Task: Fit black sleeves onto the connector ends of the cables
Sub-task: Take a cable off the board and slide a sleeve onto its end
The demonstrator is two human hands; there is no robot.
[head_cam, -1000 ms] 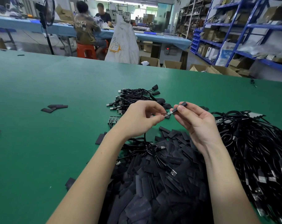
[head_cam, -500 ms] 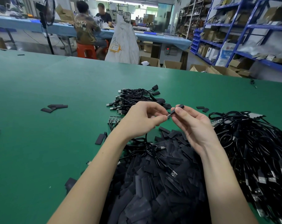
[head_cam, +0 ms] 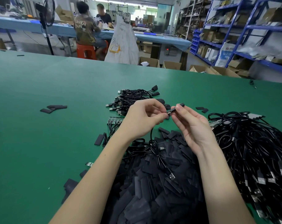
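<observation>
My left hand point(head_cam: 143, 118) pinches the connector end point(head_cam: 168, 112) of a black cable point(head_cam: 154, 151) that hangs down over the heap. My right hand point(head_cam: 192, 125) pinches a black sleeve point(head_cam: 179, 106) whose mouth meets the connector tip. Both hands are raised above the green table point(head_cam: 56, 143). Below my forearms lies a big heap of flat black sleeves point(head_cam: 153, 191). A tangle of black cables point(head_cam: 253, 151) with plugs fills the right side. A smaller bundle of cables point(head_cam: 133, 96) lies just beyond my hands.
Loose sleeves point(head_cam: 54, 108) lie at the left of the table, two more sleeves point(head_cam: 201, 109) right of my hands. Small green circuit boards point(head_cam: 115, 119) sit left of my left wrist. Beyond the table edge are cardboard boxes point(head_cam: 171, 65), blue shelving point(head_cam: 250, 29) and two seated people point(head_cam: 88, 29).
The sleeve in my right hand has drawn back slightly to the right, so the metal connector tip shows between the two hands again. Both hands stay at the same place.
</observation>
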